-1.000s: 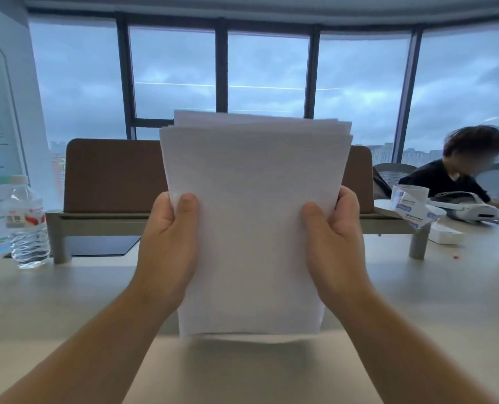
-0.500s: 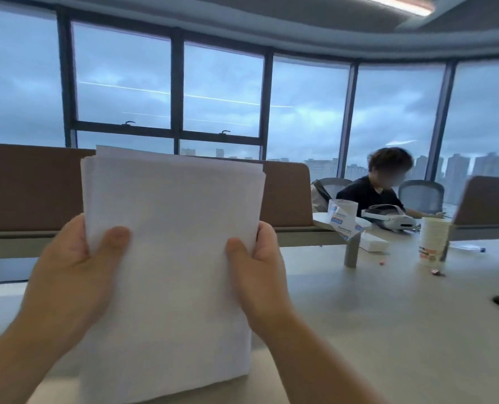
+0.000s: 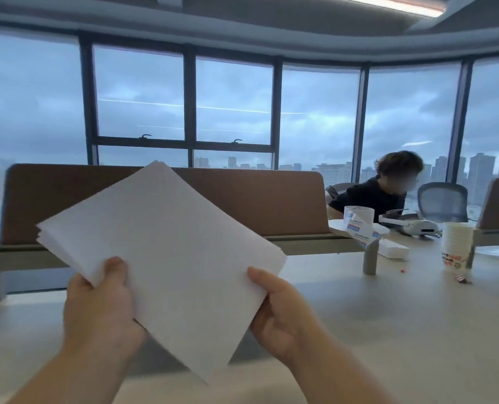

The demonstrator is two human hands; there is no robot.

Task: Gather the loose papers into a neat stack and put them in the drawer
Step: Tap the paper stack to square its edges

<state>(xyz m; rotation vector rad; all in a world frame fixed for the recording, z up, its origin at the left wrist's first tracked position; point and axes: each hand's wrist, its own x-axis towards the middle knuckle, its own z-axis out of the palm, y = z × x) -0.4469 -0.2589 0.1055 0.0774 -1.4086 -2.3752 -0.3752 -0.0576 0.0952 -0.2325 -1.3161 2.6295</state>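
Head view: the stack of papers (image 3: 166, 258) is held in the air above the counter (image 3: 417, 330), turned so that one corner points down and another up. It is gripped at its lower left edge by the left hand (image 3: 102, 304), thumb laid over the front sheet, and at its lower right edge by the right hand (image 3: 280, 313), whose thumb presses the face while the fingers are hidden behind the sheets. At the left corner the edges are seen slightly fanned, so the stack is judged gathered but not yet fully squared. The step in hand is judged to be the carrying stage, between stacking and stowing. No drawer is shown anywhere in this view; it must first be found, probably below the counter edge, and one hand freed to pull it open while the stack is kept pinched in the other. A stack of paper cups (image 3: 456, 246) stands well apart to the right.
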